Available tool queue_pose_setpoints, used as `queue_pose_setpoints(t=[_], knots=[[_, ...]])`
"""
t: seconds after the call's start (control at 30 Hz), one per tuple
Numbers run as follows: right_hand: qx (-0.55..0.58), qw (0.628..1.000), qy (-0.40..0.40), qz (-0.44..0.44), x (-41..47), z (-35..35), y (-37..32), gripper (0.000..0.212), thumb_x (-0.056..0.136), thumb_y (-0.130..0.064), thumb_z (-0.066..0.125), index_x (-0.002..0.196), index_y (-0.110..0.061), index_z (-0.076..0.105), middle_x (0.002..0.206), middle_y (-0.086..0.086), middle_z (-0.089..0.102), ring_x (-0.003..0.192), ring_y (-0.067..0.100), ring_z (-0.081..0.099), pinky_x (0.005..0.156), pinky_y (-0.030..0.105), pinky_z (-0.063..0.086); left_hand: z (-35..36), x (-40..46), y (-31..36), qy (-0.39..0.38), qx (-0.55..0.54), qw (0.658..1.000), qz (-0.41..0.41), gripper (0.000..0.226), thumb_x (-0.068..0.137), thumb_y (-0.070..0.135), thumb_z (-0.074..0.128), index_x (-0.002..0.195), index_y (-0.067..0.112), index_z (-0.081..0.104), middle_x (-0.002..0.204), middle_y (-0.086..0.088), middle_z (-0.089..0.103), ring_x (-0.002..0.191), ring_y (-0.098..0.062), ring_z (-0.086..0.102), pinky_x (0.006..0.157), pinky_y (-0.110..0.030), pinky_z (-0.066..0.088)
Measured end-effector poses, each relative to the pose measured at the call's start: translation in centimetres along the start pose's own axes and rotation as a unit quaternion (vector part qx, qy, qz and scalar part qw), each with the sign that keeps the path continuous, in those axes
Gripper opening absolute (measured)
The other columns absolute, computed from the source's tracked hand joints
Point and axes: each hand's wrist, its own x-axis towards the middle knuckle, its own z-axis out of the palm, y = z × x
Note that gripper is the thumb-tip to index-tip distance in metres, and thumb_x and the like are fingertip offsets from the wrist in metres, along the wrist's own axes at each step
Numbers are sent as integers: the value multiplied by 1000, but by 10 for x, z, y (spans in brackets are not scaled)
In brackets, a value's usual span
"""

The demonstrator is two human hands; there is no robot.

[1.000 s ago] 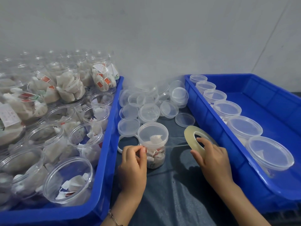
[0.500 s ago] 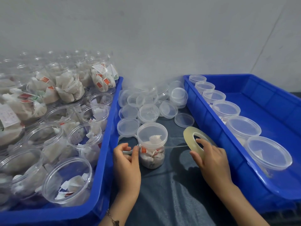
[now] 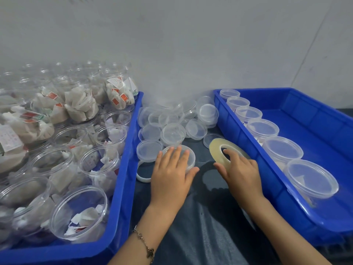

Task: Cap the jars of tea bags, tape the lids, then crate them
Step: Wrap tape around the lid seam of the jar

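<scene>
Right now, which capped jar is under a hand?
The jar between the crates, under the left hand; the other capped jars stand untouched in the right crate.

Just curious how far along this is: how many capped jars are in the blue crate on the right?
6 capped jars, in one row along the left wall of the right crate, from far corner to near end. None seem hidden.

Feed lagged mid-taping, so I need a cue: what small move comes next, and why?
Probably grip the jar and lift it toward the right crate. The left hand lies flat on its lid, the right hand holds the tape roll apart from it, and capped jars already line that crate.
</scene>
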Motion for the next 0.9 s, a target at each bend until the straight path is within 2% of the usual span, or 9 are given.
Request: queue_pose_setpoints(t=[0.13,0.27,0.43,0.5,0.57,0.67,0.77,0.8,0.9], knots=[[-37,996,-75,-30,19,8,1,63,88,-58,31,122,-12,57,93,4,71,91,28,65,79,41,36,1,0,-3,15,-7,1000,7,47,76,33,76,113,5,69,119,-11,66,114,-31,61,99,-55,40],[-21,996,-68,-61,32,17,-4,63,88,-58,34,120,-9,58,89,7,71,88,29,66,77,42,40,0,1,-2,19,-13,1000,5,45,78,37,66,111,7,70,117,-9,68,112,-29,62,98,-54,40],[-57,989,-114,-73,50,28,-14,60,91,-61,31,126,-15,48,106,1,68,102,23,61,84,39,35,0,1,-2,2,-57,998,-8,42,81,33,62,114,9,69,120,-8,66,116,-28,59,104,-50,31],[-68,986,-125,-92,55,31,-17,61,92,-63,26,128,-18,45,111,-2,66,104,20,59,86,37,32,0,2,-3,4,-113,993,-20,38,81,28,62,114,9,69,120,-5,66,117,-28,58,108,-51,26],[-70,983,-132,-111,57,32,-19,64,89,-67,23,125,-19,47,109,-3,66,102,19,60,86,36,31,-4,2,-6,2,-210,977,-44,35,82,24,61,113,11,69,118,6,65,117,-24,55,112,-55,24],[-42,983,-122,-131,55,26,-21,77,81,-72,19,116,-15,57,94,3,69,90,25,64,81,39,34,-8,-2,-10,-6,-319,943,-93,33,84,25,57,113,15,69,115,24,57,122,-15,42,112,-46,23],[-37,987,-26,-157,49,20,-24,66,83,-61,28,87,-8,68,61,5,65,55,25,63,63,38,44,-9,-6,-6,20,-273,957,-96,32,84,23,56,112,19,70,115,23,59,112,-7,42,105,-29,22],[-49,986,-10,-156,48,18,-24,65,84,-60,29,82,-8,68,56,3,63,51,24,61,60,37,45,-10,-5,-4,35,-239,967,-80,30,83,20,58,109,19,72,113,22,61,105,-6,43,100,-26,22],[-74,987,-82,-121,45,14,-29,71,86,-64,22,97,-11,67,70,3,69,69,26,65,71,37,40,-17,0,3,63,-125,990,-20,26,78,13,59,98,14,76,101,11,71,90,-16,57,86,-24,27]])
